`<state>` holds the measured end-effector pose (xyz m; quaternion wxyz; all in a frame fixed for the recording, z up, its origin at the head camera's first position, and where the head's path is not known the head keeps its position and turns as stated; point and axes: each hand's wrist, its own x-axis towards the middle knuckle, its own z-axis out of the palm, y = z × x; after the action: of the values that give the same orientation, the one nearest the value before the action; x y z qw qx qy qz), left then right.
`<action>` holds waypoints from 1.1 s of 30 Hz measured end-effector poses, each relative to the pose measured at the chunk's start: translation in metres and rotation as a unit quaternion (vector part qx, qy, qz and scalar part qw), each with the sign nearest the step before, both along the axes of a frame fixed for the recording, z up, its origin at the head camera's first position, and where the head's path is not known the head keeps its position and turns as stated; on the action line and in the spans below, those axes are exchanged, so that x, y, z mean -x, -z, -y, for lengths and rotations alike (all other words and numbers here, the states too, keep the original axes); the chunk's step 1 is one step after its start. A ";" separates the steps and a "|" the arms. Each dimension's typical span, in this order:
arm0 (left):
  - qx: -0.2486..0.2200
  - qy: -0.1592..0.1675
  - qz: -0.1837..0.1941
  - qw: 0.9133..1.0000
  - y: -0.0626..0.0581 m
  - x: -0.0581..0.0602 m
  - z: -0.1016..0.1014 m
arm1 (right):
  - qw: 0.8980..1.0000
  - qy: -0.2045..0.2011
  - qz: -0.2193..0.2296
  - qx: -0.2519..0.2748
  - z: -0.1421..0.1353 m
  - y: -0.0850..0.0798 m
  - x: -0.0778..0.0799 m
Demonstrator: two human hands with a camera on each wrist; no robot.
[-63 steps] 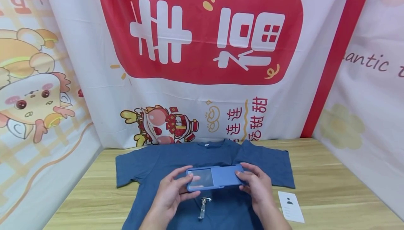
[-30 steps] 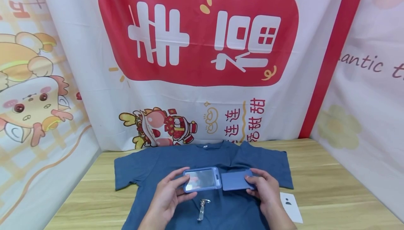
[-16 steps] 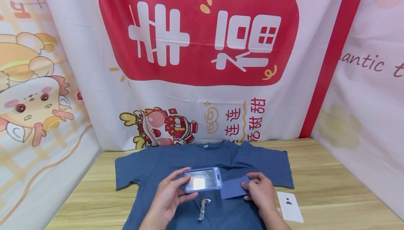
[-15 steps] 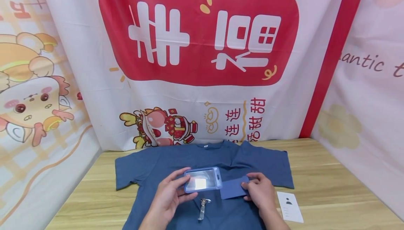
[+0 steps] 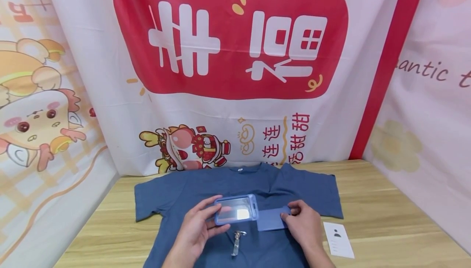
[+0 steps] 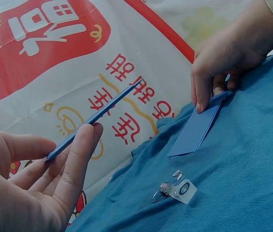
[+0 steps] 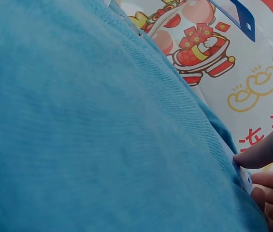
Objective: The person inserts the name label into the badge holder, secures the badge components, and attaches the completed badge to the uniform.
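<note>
My left hand point(image 5: 196, 229) grips the blue frame of a badge holder point(image 5: 235, 210) by its left end, thumb on the front and fingers behind. A clear window with a bright reflection fills the frame, and a slot shows at its right end. Apart from it, low over the blue T-shirt point(image 5: 173, 202), my right hand point(image 5: 303, 221) pinches the holder's flat blue sliding panel point(image 5: 270, 219) by its right end. In the left wrist view the panel point(image 6: 196, 128) slants down close to the cloth. A badge clip point(image 6: 175, 188) with a safety pin lies on the shirt below both hands.
A white card point(image 5: 338, 240) with a person icon lies on the wooden table point(image 5: 386, 211), right of my right hand. The T-shirt is spread flat over the table's middle. A printed cloth point(image 5: 235, 108) hangs behind, with more cloth at both sides.
The panel has come out of the frame and been drawn right and down onto the shirt by my right hand. My left hand keeps the frame nearly in place.
</note>
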<state>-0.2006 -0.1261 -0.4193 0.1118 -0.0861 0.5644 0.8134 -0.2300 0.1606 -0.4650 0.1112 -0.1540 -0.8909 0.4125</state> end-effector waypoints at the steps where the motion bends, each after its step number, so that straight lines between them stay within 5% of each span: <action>1: 0.000 0.001 -0.001 1.000 0.000 0.000 0.000 | 1.000 -0.001 -0.001 -0.005 0.000 0.000 0.000; 33: -0.003 0.014 0.004 1.000 0.000 -0.003 -0.004 | 0.999 -0.014 -0.015 -0.038 -0.004 0.004 -0.002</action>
<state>-0.1979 -0.1220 -0.4194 0.1255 -0.0814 0.5629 0.8129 -0.2278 0.1644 -0.4686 0.1245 -0.1310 -0.9063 0.3819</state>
